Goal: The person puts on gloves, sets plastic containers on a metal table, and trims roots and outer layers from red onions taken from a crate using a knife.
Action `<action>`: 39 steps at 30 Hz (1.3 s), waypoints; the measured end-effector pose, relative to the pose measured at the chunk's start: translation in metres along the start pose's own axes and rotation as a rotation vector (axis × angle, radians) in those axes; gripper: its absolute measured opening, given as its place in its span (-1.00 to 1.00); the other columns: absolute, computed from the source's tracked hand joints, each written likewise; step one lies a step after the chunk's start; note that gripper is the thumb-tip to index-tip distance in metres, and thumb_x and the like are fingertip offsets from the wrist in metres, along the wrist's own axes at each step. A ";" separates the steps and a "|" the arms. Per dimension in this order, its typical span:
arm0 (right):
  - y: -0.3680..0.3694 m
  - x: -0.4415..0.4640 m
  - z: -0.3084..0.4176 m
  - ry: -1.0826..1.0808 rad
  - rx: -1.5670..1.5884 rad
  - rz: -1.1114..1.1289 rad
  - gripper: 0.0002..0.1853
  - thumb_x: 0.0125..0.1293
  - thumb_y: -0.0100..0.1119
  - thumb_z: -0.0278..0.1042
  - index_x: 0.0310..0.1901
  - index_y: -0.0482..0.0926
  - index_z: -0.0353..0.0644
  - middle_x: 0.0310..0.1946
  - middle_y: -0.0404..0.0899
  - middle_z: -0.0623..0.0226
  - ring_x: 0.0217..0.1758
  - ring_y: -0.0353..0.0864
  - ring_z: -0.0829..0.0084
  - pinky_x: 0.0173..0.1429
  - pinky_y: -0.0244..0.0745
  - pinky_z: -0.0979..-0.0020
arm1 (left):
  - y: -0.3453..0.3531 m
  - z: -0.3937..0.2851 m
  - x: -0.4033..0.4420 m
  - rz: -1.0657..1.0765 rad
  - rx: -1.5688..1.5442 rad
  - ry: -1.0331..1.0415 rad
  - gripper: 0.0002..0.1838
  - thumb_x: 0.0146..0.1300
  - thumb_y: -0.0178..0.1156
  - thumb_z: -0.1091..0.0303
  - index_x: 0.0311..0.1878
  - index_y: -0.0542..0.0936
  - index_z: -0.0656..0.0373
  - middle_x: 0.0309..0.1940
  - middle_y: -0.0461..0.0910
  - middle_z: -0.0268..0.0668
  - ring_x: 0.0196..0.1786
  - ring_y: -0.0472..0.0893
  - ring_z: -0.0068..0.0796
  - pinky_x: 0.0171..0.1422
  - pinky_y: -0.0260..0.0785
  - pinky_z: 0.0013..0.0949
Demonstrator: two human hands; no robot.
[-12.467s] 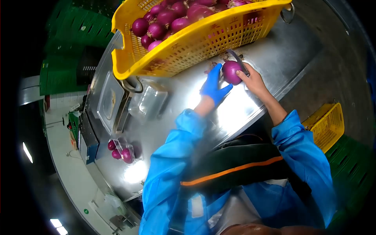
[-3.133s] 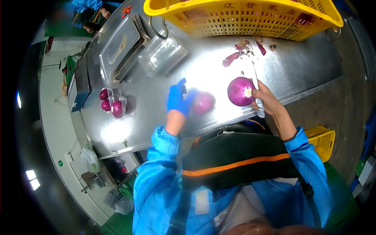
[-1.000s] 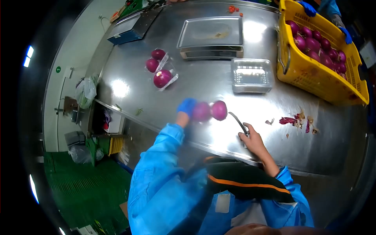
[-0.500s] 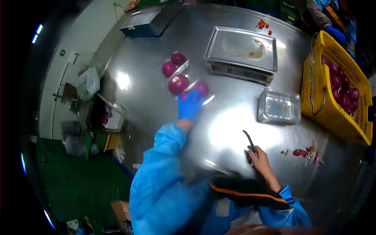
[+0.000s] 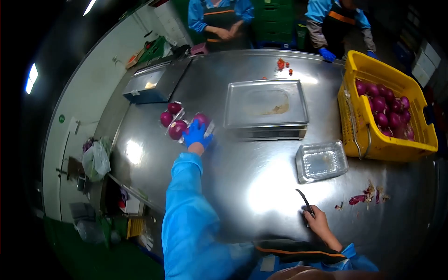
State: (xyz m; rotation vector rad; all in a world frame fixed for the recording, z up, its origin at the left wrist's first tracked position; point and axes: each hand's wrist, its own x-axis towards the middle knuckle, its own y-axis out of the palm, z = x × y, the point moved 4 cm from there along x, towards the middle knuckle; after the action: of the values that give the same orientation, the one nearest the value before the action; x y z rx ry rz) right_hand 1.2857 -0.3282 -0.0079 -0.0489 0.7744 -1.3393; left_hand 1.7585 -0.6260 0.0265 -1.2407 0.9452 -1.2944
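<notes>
In a blue glove, my left hand reaches out across the steel table, its fingers curled over a clear tray of red onions. Part of this tray is hidden under the glove. Right beside it is a large red onion in clear packing, with two smaller red onions just behind. My bare right hand, near the table's front edge, is closed round the handle of a small knife with a dark curved blade pointing forward.
A metal tray rests on a raised base mid-table. Stacked clear trays stand beside a yellow crate of red onions. Onion peelings lie front right, small tomatoes at the back. Two people stand behind the table. A metal box sits back left.
My view has tilted up, bringing the people behind the table into sight. My left hand stays at the onion tray, and my right hand still holds the knife.
</notes>
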 end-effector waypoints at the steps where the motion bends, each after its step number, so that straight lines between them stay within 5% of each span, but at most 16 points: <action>1: -0.001 -0.003 -0.004 -0.006 0.052 -0.011 -0.68 0.43 0.10 -0.19 0.01 0.60 -0.26 -0.27 0.66 0.10 -0.21 0.67 0.32 -0.04 0.53 0.35 | 0.000 -0.001 0.014 -0.072 -0.086 -0.035 -0.41 0.32 0.11 -0.05 0.38 0.40 -0.08 0.41 0.33 -0.23 0.49 0.24 -0.15 0.51 0.02 0.16; 3: -0.005 -0.010 -0.014 -0.058 0.170 -0.087 -0.73 0.45 0.08 -0.22 -0.06 0.60 -0.27 -0.37 0.60 0.25 -0.32 0.57 0.45 -0.18 0.44 0.43 | -0.003 -0.027 0.027 -0.375 -0.211 0.015 -0.47 0.35 0.12 0.09 0.32 0.45 0.12 0.35 0.40 -0.11 0.42 0.35 -0.08 0.46 0.16 0.02; 5: -0.003 -0.013 -0.024 -0.153 0.301 -0.205 -0.77 0.45 0.09 -0.27 -0.16 0.60 -0.28 -0.53 0.48 0.48 -0.51 0.40 0.65 -0.43 0.29 0.56 | -0.036 -0.099 0.003 -0.425 -0.643 0.289 -0.53 0.34 0.12 0.20 0.28 0.48 0.15 0.28 0.46 -0.06 0.33 0.43 -0.05 0.41 0.24 0.00; 7: -0.002 -0.011 -0.038 -0.140 0.396 -0.249 -0.75 0.47 0.06 -0.23 -0.23 0.58 -0.26 -0.54 0.44 0.51 -0.50 0.36 0.66 -0.41 0.27 0.56 | -0.087 -0.185 -0.052 -0.456 -0.945 0.625 -0.60 0.31 0.13 0.38 0.22 0.53 0.18 0.16 0.54 -0.01 0.18 0.54 0.02 0.32 0.35 -0.06; 10: -0.003 -0.005 -0.063 -0.143 0.541 -0.320 -0.71 0.49 0.02 -0.19 -0.29 0.55 -0.23 -0.53 0.42 0.52 -0.47 0.34 0.66 -0.36 0.26 0.57 | -0.111 -0.299 -0.130 0.014 -0.812 0.872 -0.53 0.31 0.19 0.20 0.25 0.49 0.19 0.08 0.57 0.02 0.15 0.53 0.04 0.32 0.34 -0.04; 12: -0.013 -0.007 -0.074 -0.115 0.605 -0.355 -0.72 0.49 0.02 -0.20 -0.29 0.54 -0.23 -0.53 0.42 0.51 -0.47 0.35 0.65 -0.34 0.27 0.56 | -0.117 -0.335 -0.168 0.011 -0.610 0.967 -0.52 0.35 0.12 -0.03 0.12 0.58 0.15 -0.10 0.64 -0.04 0.02 0.60 -0.05 0.19 0.40 -0.07; 14: -0.024 -0.015 -0.085 -0.080 0.629 -0.378 -0.75 0.49 0.02 -0.25 -0.28 0.54 -0.23 -0.52 0.44 0.49 -0.48 0.35 0.64 -0.37 0.27 0.56 | -0.106 -0.359 -0.175 0.263 -0.234 0.997 -0.55 0.35 0.08 -0.10 -0.11 0.68 0.11 -0.23 0.68 -0.11 -0.09 0.65 -0.09 0.09 0.45 -0.08; 17: -0.033 -0.025 -0.113 -0.038 0.643 -0.403 -0.78 0.47 0.04 -0.29 -0.27 0.53 -0.24 -0.51 0.46 0.48 -0.49 0.36 0.64 -0.38 0.28 0.56 | -0.100 -0.363 -0.172 0.235 -0.209 0.885 -0.60 0.32 0.13 -0.08 -0.30 0.69 0.05 -0.32 0.70 -0.17 -0.17 0.67 -0.10 0.01 0.48 -0.09; 20: -0.039 -0.038 -0.129 0.003 0.680 -0.380 -0.80 0.46 0.06 -0.31 -0.26 0.54 -0.25 -0.51 0.47 0.48 -0.49 0.38 0.64 -0.38 0.29 0.56 | -0.110 -0.362 -0.168 0.204 -0.287 0.840 -0.62 0.29 0.17 -0.09 -0.31 0.69 0.03 -0.29 0.70 -0.17 -0.16 0.67 -0.10 -0.03 0.49 -0.09; 21: -0.041 -0.041 -0.131 0.008 0.691 -0.372 -0.80 0.46 0.06 -0.31 -0.26 0.54 -0.26 -0.51 0.47 0.48 -0.49 0.38 0.64 -0.38 0.30 0.57 | -0.120 -0.362 -0.168 0.123 -0.322 0.882 -0.62 0.20 0.21 -0.01 -0.25 0.71 0.14 -0.36 0.68 -0.07 -0.31 0.67 -0.05 -0.18 0.51 -0.10; 24: -0.054 -0.054 -0.130 -0.019 0.701 -0.353 -0.81 0.45 0.07 -0.31 -0.25 0.55 -0.26 -0.50 0.48 0.48 -0.48 0.40 0.64 -0.38 0.31 0.57 | -0.142 -0.366 -0.167 0.289 -0.138 0.825 -0.54 0.22 0.21 -0.18 -0.32 0.68 0.07 -0.28 0.69 -0.14 -0.19 0.66 -0.08 -0.10 0.50 -0.08; 28: -0.070 -0.051 -0.155 -0.086 0.642 -0.378 -0.81 0.43 0.09 -0.31 -0.26 0.55 -0.26 -0.50 0.49 0.47 -0.49 0.40 0.64 -0.38 0.31 0.56 | -0.138 -0.360 -0.166 0.149 -0.294 0.833 -0.60 0.31 0.14 -0.11 -0.28 0.72 0.02 -0.33 0.69 -0.14 -0.28 0.66 -0.07 -0.19 0.48 -0.05; 32: -0.111 -0.055 -0.170 -0.105 0.630 -0.542 -0.80 0.43 0.07 -0.30 -0.29 0.56 -0.25 -0.54 0.46 0.49 -0.50 0.39 0.65 -0.39 0.28 0.57 | -0.192 -0.374 -0.249 -0.056 -0.107 1.078 -0.65 0.34 0.12 -0.02 -0.38 0.74 -0.05 -0.51 0.66 -0.19 -0.41 0.65 -0.09 -0.28 0.46 -0.11; 36: -0.148 -0.059 -0.170 -0.007 0.779 -0.547 -0.80 0.43 0.07 -0.31 -0.27 0.56 -0.24 -0.53 0.47 0.49 -0.50 0.37 0.68 -0.39 0.29 0.58 | -0.155 -0.415 -0.317 0.576 -0.129 1.008 -0.71 0.26 0.22 0.06 -0.05 0.73 -0.06 -0.29 0.69 -0.17 -0.21 0.66 -0.10 -0.10 0.49 -0.09; 39: -0.160 -0.056 -0.180 -0.001 0.775 -0.533 -0.80 0.42 0.08 -0.29 -0.27 0.57 -0.24 -0.54 0.47 0.47 -0.52 0.39 0.67 -0.40 0.30 0.56 | -0.121 -0.435 -0.329 0.454 -0.482 1.136 -0.61 0.27 0.22 0.04 0.07 0.67 0.03 -0.07 0.66 -0.11 -0.02 0.63 -0.10 0.07 0.46 -0.09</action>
State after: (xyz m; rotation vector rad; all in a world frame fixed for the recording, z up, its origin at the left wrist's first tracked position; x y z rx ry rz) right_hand 1.0533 -0.2507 -0.0445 0.3816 0.1937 -2.0717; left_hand 1.2792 -0.3387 0.0332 -0.4458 2.2919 -1.4004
